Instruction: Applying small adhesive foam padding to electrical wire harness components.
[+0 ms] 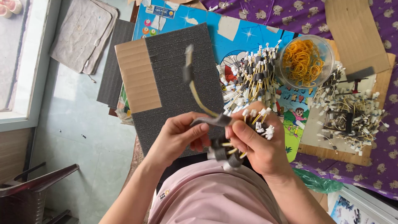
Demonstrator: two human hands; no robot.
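Left hand [179, 136] closed, fingertips pinching the near end of a dark grey foam strip [215, 120] lying roughly level between both hands. Right hand [259, 143] closed around a bundle of short wire harnesses [253, 121], yellow wires with white plug connectors fanning up and outward past the fingers, grey foam sleeves bunched under the palm. 1 loose harness wire [191, 85] rising from the pinch point: long axis near upright, curving slightly, white tip pointing away from the body toward the far edge of the surface, a grey foam sleeve wrapped partway up. Held things raised above the near edge of the surface, just over the lap in pink fabric.

Behind the hands, a dark grey foam sheet [182, 79] scored into parallel strips, with a piece of brown cardboard [137, 76] over its left side. Beyond the right hand, a pile of finished harnesses [251, 76] on a blue cartoon-printed mat [244, 37]. Further right, a clear round bowl of yellow rubber bands [306, 56]. Near the right edge, a second heap of unwrapped wires [350, 112] on a pale board. Purple patterned cloth [385, 157] covering the right side of the surface, another cardboard sheet [352, 33] at the far right corner. Tiled floor [78, 124] to the left.
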